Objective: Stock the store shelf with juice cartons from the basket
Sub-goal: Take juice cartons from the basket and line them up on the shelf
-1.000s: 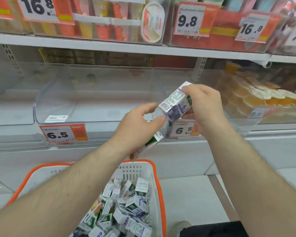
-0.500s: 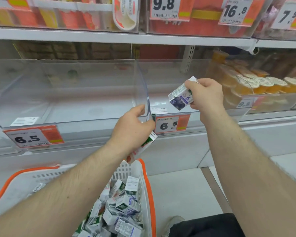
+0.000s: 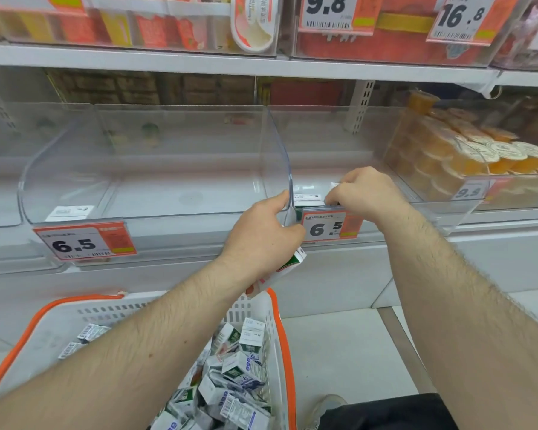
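This is a store aisle with white shelves and clear plastic bins (image 3: 156, 169) on the middle shelf. Orange price tags (image 3: 84, 243) hang on the front of the bins. The bin on the far right holds orange jelly cups (image 3: 466, 156).

Near the bottom left sits a white basket (image 3: 277, 336) with an orange rim. It is full of small juice cartons (image 3: 239, 370) piled every which way.

The right hand (image 3: 367, 193) is low inside the middle bin, just behind its price tag. Its fingers are curled around a small carton (image 3: 334, 186), and only a white corner of it shows. It looks like the hand is setting the carton down at the front of the bin.

The left hand (image 3: 261, 234) is near the clear wall between two bins. Its fingers are wrapped around a green and white carton (image 3: 288, 268), which pokes out below the hand, over the basket.

These cartons look small and light. The sides are stiff card but can dent if squeezed hard. The best hold is likely across the two flat sides, with a gentle grip. They should stand up well on their flat bottoms.
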### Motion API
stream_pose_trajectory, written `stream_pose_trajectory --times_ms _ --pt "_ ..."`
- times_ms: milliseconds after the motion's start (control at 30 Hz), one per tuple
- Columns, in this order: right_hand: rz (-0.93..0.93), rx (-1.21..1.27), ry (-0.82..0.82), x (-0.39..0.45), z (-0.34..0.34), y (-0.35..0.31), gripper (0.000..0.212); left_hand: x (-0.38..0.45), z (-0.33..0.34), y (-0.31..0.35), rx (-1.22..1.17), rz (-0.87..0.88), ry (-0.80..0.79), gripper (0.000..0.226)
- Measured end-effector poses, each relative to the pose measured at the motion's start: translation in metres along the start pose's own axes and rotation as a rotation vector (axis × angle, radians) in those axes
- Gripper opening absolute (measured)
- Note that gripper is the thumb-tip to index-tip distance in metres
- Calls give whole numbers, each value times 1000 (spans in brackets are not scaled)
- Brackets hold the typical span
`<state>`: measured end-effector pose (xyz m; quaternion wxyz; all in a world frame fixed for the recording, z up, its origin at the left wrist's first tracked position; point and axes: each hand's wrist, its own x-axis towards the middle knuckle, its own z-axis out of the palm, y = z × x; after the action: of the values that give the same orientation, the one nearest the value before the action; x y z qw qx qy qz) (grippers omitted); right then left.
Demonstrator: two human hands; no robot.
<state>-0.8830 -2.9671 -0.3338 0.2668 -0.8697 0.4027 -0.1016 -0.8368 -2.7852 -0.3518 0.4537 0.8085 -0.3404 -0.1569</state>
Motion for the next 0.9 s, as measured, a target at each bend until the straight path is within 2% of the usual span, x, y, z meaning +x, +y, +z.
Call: stream_pose_trajectory --times_ms 267,367,567,767,900 --pt "-23 -68 -93 7 6 -7 19 1 -1 -2 -24 4 -39 52" --pt "-133 -345 -162 14 8 -7 10 2 -1 -3 -20 -3 -41 53" --pt "-269 -612 -254 24 9 -5 21 3 -2 -3 -3 -6 -49 53" --pt "-269 -564 -222 23 9 -4 27 1 -5 -1 6 -5 -61 53" --pt "-194 -559 -258 20 6 -6 27 0 -9 2 13 -11 -66 53"
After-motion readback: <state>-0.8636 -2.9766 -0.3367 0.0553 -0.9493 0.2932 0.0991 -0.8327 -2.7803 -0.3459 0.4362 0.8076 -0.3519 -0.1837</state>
